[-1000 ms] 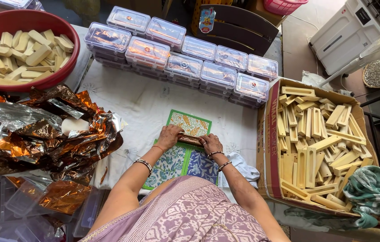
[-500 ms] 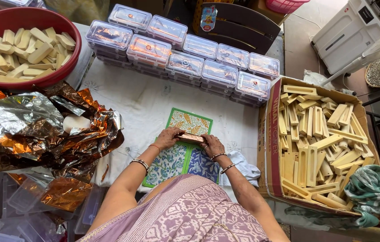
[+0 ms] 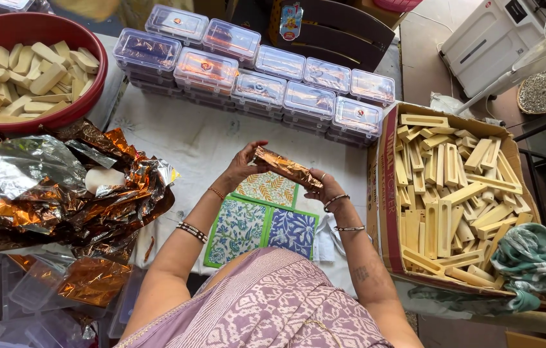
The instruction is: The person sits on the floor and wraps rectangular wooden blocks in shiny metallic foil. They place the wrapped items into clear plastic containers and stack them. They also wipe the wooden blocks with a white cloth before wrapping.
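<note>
Both my hands hold one bar wrapped in copper-coloured foil (image 3: 284, 167), lifted above the table. My left hand (image 3: 242, 166) grips its left end and my right hand (image 3: 324, 187) its right end. Below them lies a patchwork cloth mat (image 3: 258, 222) with green, blue and yellow floral squares on a white table cover (image 3: 189, 142). Bangles circle both wrists.
A red tub (image 3: 41, 119) of pale bars sits far left. Crumpled copper and silver foil sheets (image 3: 60, 193) lie beside it. Rows of clear lidded boxes (image 3: 260, 84) line the back. A cardboard box (image 3: 382, 212) of pale wooden pieces stands right, a green cloth (image 3: 534, 264) at its corner.
My hands have lifted the foil-wrapped bar from the mat and turned it; it now hangs higher and slanted between them.
</note>
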